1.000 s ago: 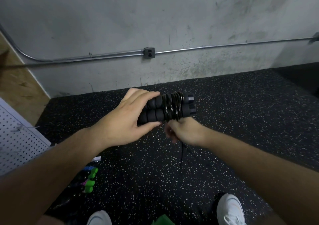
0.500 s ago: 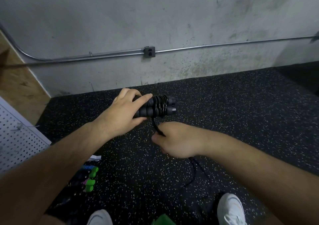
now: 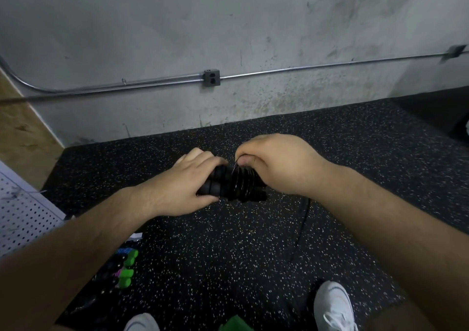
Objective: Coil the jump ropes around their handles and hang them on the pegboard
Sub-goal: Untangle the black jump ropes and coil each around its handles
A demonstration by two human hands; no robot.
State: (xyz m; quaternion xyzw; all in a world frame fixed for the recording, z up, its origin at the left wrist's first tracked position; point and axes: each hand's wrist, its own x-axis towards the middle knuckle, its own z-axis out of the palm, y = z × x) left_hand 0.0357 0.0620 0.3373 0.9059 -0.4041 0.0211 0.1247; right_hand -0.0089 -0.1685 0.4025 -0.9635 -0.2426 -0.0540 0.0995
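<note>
The left hand (image 3: 182,191) clasps the pair of black foam handles (image 3: 215,188), fingers curled over the top and thumb beneath; just right of those fingers the black rope (image 3: 242,182) sits wound round both handles in tight turns; the right hand (image 3: 281,168) pinches a strand between thumb and forefinger at the top of the coil; below that wrist a loose tail (image 3: 304,219) drops to the speckled floor (image 3: 228,254); well left of the left fingers shows the white pegboard (image 3: 22,216); near it, green-tipped jump ropes (image 3: 127,269) lie on the floor.
</note>
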